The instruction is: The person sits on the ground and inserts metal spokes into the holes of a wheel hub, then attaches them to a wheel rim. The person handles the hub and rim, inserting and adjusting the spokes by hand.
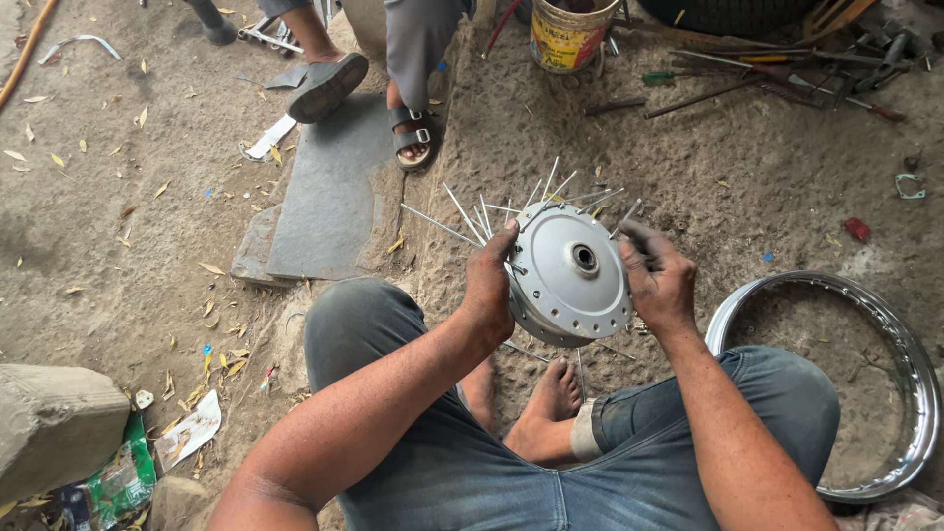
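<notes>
A grey metal wheel hub with several thin silver spokes fanning out of its rim is held tilted above my knees. My left hand grips the hub's left edge, fingers among the spokes. My right hand holds the right edge, its fingers pinched on a spoke near the top right. A few spokes hang below the hub toward my bare foot.
A shiny chrome wheel rim lies on the dirt at my right. Another person's sandalled feet stand by a flat stone slab ahead. A yellow bucket and scattered hand tools lie at the back right.
</notes>
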